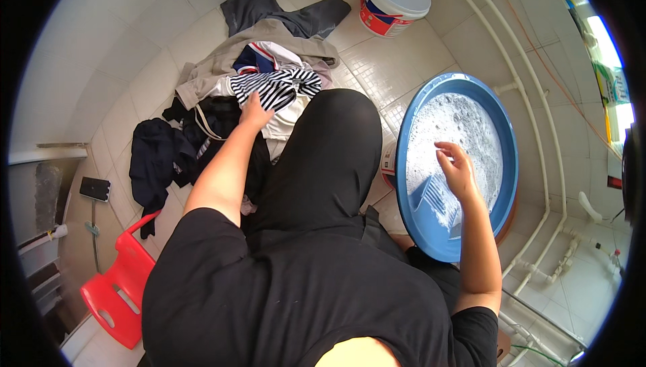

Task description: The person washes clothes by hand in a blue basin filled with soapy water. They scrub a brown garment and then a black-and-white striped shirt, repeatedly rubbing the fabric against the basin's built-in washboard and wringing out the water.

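My left hand (pixel 255 114) reaches into a heap of clothes on the floor, its fingers closed on the lower edge of a black-and-white striped garment (pixel 269 89). Part of those fingers is hidden by the angle. Over on the right, my right hand (pixel 459 170) hovers above a big blue basin (pixel 402 172) of foamy water (pixel 464 121). Its fingers are loosely bent and apart, and nothing shows in them. Just below that hand, a ribbed blue washboard (pixel 437 200) slopes into the suds, with foam on its ridges.
Dark clothes (pixel 156 158) spread left of the heap; grey trousers (pixel 282 11) lie beyond it. A white-and-red bucket (pixel 397 5) stands at the far wall. Pale pipes (pixel 535 108) run along the right wall. A red plastic chair (pixel 124 279) is at my left, near a long-handled squeegee-like tool (pixel 95 190).
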The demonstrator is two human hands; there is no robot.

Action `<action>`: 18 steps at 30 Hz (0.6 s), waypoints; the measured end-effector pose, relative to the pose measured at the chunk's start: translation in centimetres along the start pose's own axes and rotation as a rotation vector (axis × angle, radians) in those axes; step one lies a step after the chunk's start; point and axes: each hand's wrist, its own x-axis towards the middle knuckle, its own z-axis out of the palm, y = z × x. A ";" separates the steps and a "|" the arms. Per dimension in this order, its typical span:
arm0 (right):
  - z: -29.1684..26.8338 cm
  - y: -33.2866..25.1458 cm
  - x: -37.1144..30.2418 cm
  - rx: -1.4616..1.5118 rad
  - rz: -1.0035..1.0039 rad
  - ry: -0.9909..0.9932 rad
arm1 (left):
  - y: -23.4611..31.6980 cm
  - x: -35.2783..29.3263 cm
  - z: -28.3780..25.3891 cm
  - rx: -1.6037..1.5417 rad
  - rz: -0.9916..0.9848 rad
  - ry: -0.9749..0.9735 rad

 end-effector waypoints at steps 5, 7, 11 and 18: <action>0.8 1.5 -0.5 0.079 0.049 -0.094 | 2.8 -4.2 -1.5 0.234 -0.195 -0.263; 1.2 2.6 -0.7 0.120 0.048 -0.101 | 3.0 -3.7 -1.1 0.266 -0.239 -0.162; 1.5 2.4 -1.2 0.134 0.053 -0.183 | 0.8 -1.3 -1.4 0.177 -0.206 -0.147; 0.3 3.5 -3.2 0.279 0.105 -0.135 | 6.7 3.2 -11.1 -1.433 -0.308 0.067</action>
